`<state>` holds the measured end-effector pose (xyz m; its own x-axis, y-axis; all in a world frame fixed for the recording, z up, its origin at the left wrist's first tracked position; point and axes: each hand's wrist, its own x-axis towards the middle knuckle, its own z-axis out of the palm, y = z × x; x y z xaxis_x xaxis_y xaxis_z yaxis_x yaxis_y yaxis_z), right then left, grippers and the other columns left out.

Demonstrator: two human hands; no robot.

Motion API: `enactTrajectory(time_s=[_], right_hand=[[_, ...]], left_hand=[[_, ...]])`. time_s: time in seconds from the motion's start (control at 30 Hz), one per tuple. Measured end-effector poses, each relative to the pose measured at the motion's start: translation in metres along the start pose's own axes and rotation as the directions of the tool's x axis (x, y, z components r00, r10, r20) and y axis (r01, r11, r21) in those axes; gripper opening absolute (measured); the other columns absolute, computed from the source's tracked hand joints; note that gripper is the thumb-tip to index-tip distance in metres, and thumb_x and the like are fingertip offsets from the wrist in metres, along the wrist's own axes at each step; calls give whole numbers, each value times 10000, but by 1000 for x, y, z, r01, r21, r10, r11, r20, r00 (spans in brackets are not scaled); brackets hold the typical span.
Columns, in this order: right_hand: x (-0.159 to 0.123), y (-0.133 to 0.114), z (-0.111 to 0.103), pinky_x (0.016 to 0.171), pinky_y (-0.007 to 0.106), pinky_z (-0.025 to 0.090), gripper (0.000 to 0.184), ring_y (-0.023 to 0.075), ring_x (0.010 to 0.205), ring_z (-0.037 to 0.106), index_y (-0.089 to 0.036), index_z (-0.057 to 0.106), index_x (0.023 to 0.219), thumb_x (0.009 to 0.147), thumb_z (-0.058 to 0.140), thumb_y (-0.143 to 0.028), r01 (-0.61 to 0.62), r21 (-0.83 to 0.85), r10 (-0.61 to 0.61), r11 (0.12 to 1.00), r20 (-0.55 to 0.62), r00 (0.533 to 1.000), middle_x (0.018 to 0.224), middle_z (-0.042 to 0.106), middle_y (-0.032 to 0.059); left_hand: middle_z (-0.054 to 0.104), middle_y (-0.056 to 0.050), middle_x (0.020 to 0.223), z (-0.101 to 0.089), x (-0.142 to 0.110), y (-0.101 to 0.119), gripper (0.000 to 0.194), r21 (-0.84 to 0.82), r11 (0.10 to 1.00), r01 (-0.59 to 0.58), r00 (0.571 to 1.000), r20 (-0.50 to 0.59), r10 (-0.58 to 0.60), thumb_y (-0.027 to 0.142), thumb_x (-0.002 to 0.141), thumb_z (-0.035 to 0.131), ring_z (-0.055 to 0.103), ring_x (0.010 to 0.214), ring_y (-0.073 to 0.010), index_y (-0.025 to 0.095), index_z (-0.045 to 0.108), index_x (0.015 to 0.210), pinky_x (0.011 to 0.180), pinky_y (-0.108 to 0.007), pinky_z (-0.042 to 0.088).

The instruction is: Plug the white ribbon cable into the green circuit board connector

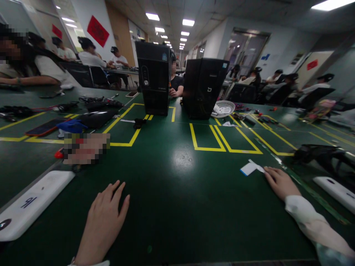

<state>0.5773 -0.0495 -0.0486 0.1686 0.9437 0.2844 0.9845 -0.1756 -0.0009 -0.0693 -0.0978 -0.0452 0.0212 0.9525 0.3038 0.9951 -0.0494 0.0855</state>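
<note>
My left hand lies flat on the green table, palm down, fingers stretched out and holding nothing. My right hand rests further right with its fingers extended, the fingertips touching a small white and blue paper strip that lies on the table. A pale sleeve covers my right forearm. Nothing is gripped in either hand.
Two black computer towers stand at the table's middle, inside yellow tape boxes. A white device lies left, another right. A white basket, cables, tools and a phone lie around. People sit behind.
</note>
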Motion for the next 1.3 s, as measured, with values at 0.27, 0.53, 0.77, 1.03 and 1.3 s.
enactTrajectory(time_s=[0.27, 0.53, 0.77, 1.03, 1.3], right_hand=[[33, -113, 5, 984, 501, 496, 454, 298, 1119, 599, -153, 684, 1175, 967, 377, -414, 426, 277, -399, 861, -149, 905, 1190, 633, 172], [0, -280, -25, 959, 483, 503, 376, 274, 1144, 563, -129, 612, 1266, 993, 424, -308, 736, 408, -749, 540, -165, 641, 1234, 609, 176], [-47, -346, -47, 1033, 453, 443, 449, 261, 1230, 492, -147, 527, 1358, 951, 518, -337, 790, 509, -882, 341, -116, 456, 1365, 545, 135], [-59, -352, -58, 1055, 428, 413, 478, 251, 1251, 480, -155, 505, 1380, 961, 501, -385, 786, 546, -917, 290, -78, 392, 1393, 529, 124], [-59, -347, -57, 1077, 437, 398, 547, 252, 1311, 447, -172, 447, 1435, 961, 483, -443, 777, 571, -921, 267, -87, 381, 1456, 477, 136]], left_hand=[[536, -197, 1404, 1, 1, 0, 692, -3, 1000, 8, 1000, 17, -8, 518, 923, 245, 486, 1309, -365, 67, 570, 1336, 1075, -539, 399], [540, -200, 1401, -1, 0, 0, 706, -12, 1000, 25, 999, 25, -25, 528, 916, 244, 487, 1307, -365, 64, 571, 1336, 1068, -540, 407], [537, -190, 1406, -2, 1, 3, 704, -2, 999, 32, 999, 33, -32, 524, 912, 236, 486, 1308, -359, 74, 575, 1333, 1079, -537, 393], [522, -187, 1422, -2, 1, 1, 694, 1, 999, 49, 997, 56, -49, 519, 919, 235, 474, 1320, -355, 84, 551, 1359, 1086, -545, 379], [523, -184, 1424, -2, 1, 1, 694, -25, 998, 60, 995, 81, -58, 528, 909, 246, 470, 1322, -354, 92, 557, 1352, 1079, -551, 384]])
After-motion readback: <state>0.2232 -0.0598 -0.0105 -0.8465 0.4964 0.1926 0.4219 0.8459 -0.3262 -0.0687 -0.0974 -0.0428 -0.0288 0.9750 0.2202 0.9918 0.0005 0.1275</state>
